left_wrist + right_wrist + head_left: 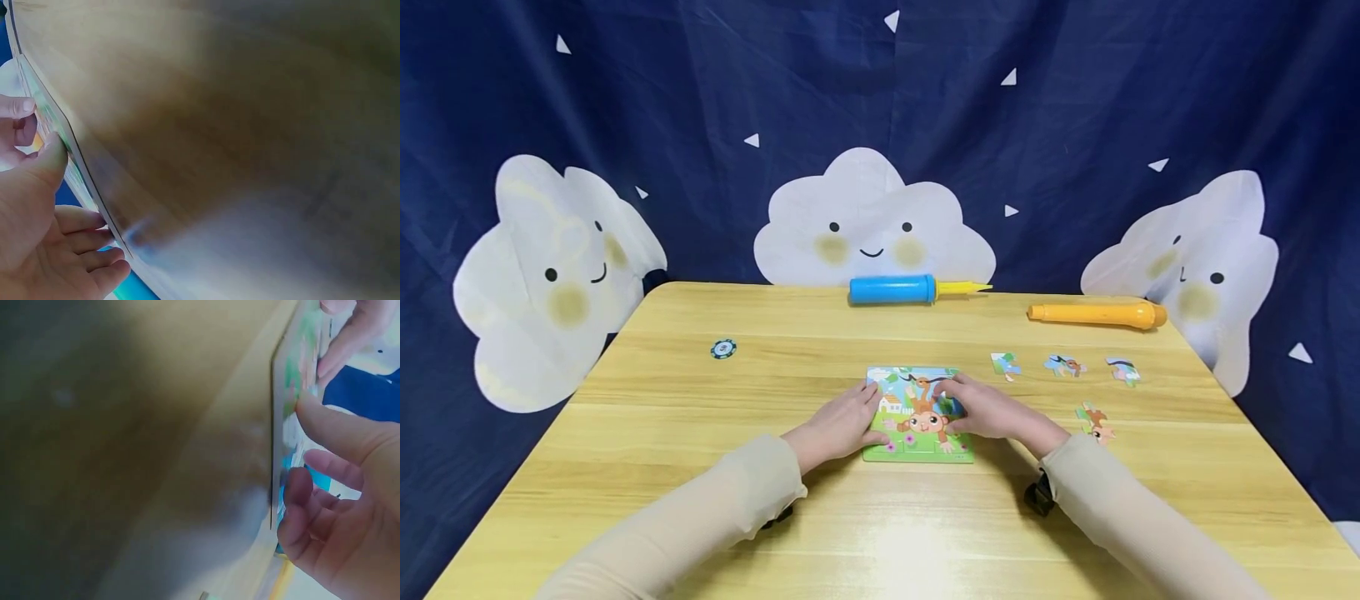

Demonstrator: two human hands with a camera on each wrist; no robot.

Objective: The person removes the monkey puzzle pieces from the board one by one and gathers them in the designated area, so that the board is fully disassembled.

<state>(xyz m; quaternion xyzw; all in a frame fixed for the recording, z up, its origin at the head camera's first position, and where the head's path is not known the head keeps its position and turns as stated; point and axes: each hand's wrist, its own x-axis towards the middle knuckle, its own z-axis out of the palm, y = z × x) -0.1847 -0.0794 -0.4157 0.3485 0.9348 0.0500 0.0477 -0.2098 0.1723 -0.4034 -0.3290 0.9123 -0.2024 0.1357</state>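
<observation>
A jigsaw board (919,456) with a monkey picture lies flat on the wooden table in front of me. My left hand (842,421) rests at its left edge. In the left wrist view, the left thumb (51,156) touches the board's face while the loosely extended fingers (94,240) meet its edge. Over the right part of the picture is my right hand (988,406). Its thumb (322,422) and bent index finger (299,486) touch the board, spread apart. The right hand hides part of the picture, and no lifted piece shows between its fingers.
Loose jigsaw pieces lie to the right, including one upper piece (1064,365) and a lower one (1097,423) near my right sleeve. A blue hand pump (891,289) and an orange microphone-shaped tube (1093,314) lie along the back edge. A poker chip (724,348) sits at left.
</observation>
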